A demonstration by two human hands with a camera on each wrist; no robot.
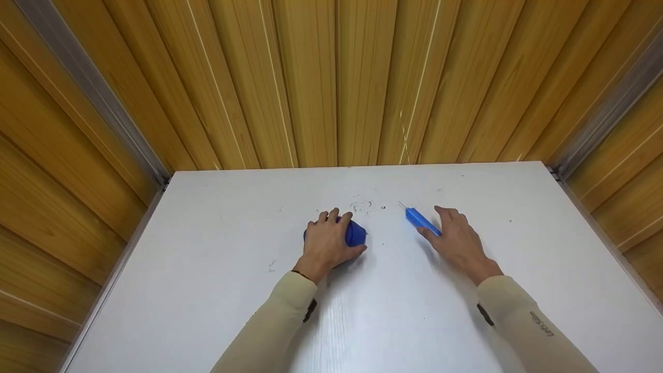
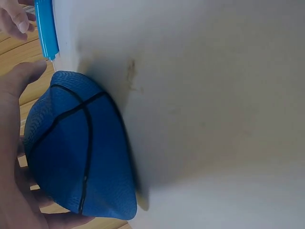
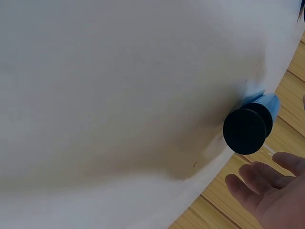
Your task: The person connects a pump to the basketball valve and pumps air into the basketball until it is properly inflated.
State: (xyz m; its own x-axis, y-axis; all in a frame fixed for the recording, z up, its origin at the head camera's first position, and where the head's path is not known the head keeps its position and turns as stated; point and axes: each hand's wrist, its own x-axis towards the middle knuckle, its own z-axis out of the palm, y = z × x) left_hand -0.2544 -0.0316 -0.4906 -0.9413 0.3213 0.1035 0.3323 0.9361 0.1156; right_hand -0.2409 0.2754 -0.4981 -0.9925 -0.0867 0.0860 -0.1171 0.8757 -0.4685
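Observation:
A blue ball [image 1: 356, 234] with black seam lines, caved in and part-flattened, sits on the white table. My left hand [image 1: 327, 238] spreads over it from above, fingers bent across its far side and thumb at its right edge. The left wrist view shows the ball's sagging shell [image 2: 62, 138] beside the palm. To the right lies a blue hand pump [image 1: 422, 221], its thin needle pointing away to the far left. Around its near end my right hand [image 1: 458, 241] hovers, thumb and fingers apart. The right wrist view shows the pump's round black handle [image 3: 244, 131] just off the fingertips.
The white table [image 1: 233, 311] has dark scuffs and specks, with smudges [image 1: 361, 206] beyond the ball. Yellow wood-patterned panels [image 1: 311, 83] stand behind it and at both sides, with grey metal posts [image 1: 111, 98] at the corners.

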